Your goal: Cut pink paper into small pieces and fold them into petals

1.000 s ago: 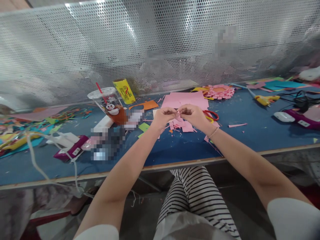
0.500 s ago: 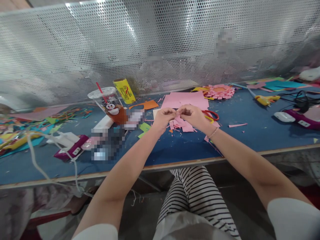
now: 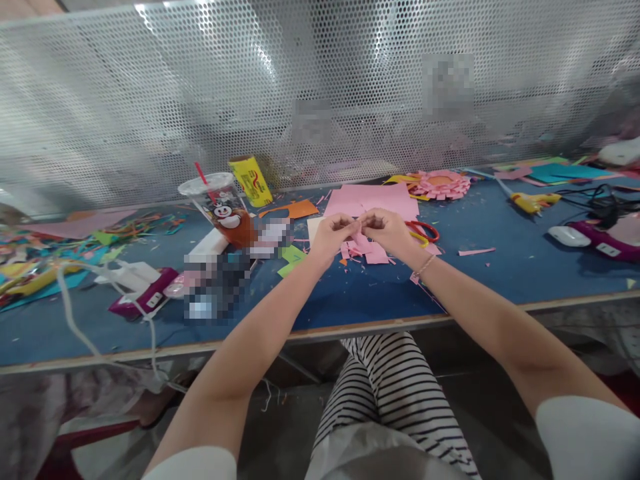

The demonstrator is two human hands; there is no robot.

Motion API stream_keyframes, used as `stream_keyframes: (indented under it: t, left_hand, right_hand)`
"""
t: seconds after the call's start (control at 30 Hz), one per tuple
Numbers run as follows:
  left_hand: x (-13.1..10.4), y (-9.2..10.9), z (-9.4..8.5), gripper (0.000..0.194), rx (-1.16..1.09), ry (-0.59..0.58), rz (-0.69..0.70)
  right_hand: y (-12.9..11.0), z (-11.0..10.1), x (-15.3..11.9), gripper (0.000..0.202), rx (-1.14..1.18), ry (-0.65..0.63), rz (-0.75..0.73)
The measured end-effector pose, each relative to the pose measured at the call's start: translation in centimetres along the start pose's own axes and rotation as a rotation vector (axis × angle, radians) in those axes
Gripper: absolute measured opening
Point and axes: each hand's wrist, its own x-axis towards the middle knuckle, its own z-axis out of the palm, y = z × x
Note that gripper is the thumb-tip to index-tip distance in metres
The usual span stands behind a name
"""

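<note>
My left hand (image 3: pixel 336 235) and my right hand (image 3: pixel 384 227) meet fingertip to fingertip over the table, both closed in a pinch. Between them is a small piece of pink paper (image 3: pixel 357 239), partly covered by the fingers. Just below lie cut pink paper pieces (image 3: pixel 376 253) in a loose pile. Behind the hands rests a larger pink sheet (image 3: pixel 373 199). Scissors with red and yellow handles (image 3: pixel 425 233) lie beside my right hand, their blades hidden. Farther back to the right is a fringed pink paper flower (image 3: pixel 443 185).
On the left stand a plastic drink cup (image 3: pixel 233 217) with a straw, a yellow box (image 3: pixel 253 181) and a purple power strip (image 3: pixel 145 293) with white cables. To the right lie a yellow glue gun (image 3: pixel 535 201) and another purple strip (image 3: pixel 607 243). A perforated metal panel (image 3: pixel 350 87) borders the back.
Both hands stay nearly in place, with small finger movements. More of the pink paper shows below the fingertips now. The view has shifted very slightly.
</note>
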Motion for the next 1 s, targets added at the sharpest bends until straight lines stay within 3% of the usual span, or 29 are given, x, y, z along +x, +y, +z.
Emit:
stream_keyframes:
  t: [0.13, 0.43, 0.63, 0.87, 1.0]
  left_hand:
    - [0.0, 0.0, -0.2, 0.022, 0.111, -0.008, 0.075]
    - [-0.3, 0.5, -0.2, 0.009, 0.371, 0.063, 0.292]
    - [-0.9, 1.1, 0.4, 0.015, 0.493, 0.071, 0.421]
    - [-0.8, 0.6, 0.3, 0.019, 0.393, 0.054, 0.327]
    - [-0.2, 0.2, 0.0, 0.016, 0.300, 0.035, 0.247]
  right_hand:
    - [0.2, -0.2, 0.2, 0.016, 0.117, 0.029, 0.010]
    - [0.2, -0.3, 0.1, 0.014, 0.107, 0.019, -0.030]
    - [0.1, -0.2, 0.2, 0.017, 0.212, 0.019, 0.010]
    - [0.9, -0.4, 0.5, 0.025, 0.410, 0.034, 0.077]
    - [1.3, -0.6, 0.8, 0.026, 0.355, -0.005, 0.064]
